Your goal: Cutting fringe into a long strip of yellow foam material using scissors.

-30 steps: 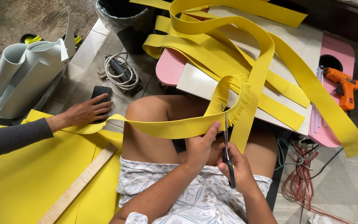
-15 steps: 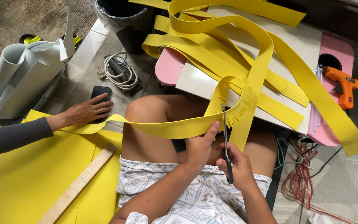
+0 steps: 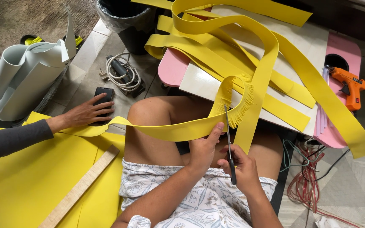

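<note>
Low in the middle of the frame, the left hand (image 3: pixel 202 148) pinches the lower edge of a yellow foam strip (image 3: pixel 165 129) between thumb and fingers, holding it taut over the bare knees. Just to its right, the right hand (image 3: pixel 241 166) is closed through the handles of the scissors (image 3: pixel 229 143), whose blades point up and meet the strip's edge beside the left thumb. Above the blades the strip curls upward, and its edge there is cut into a fine fringe (image 3: pixel 238 101). Leftward the strip runs across the thigh to another person's hand (image 3: pixel 90 112), grey-sleeved, which lies flat with fingers spread on a black phone (image 3: pixel 103 95) on the floor. More yellow strips (image 3: pixel 250 38) loop over a pale board (image 3: pixel 305 42) lying on the pink bench (image 3: pixel 345 48) at upper right, where an orange glue gun (image 3: pixel 349 86) rests. A yellow sheet (image 3: pixel 17 177) with a wooden ruler (image 3: pixel 81 185) on it fills the lower left. A rolled white sheet (image 3: pixel 22 76) sits at upper left, a coiled cable (image 3: pixel 121 71) and a dark bin (image 3: pixel 127 19) near the top centre.
</note>
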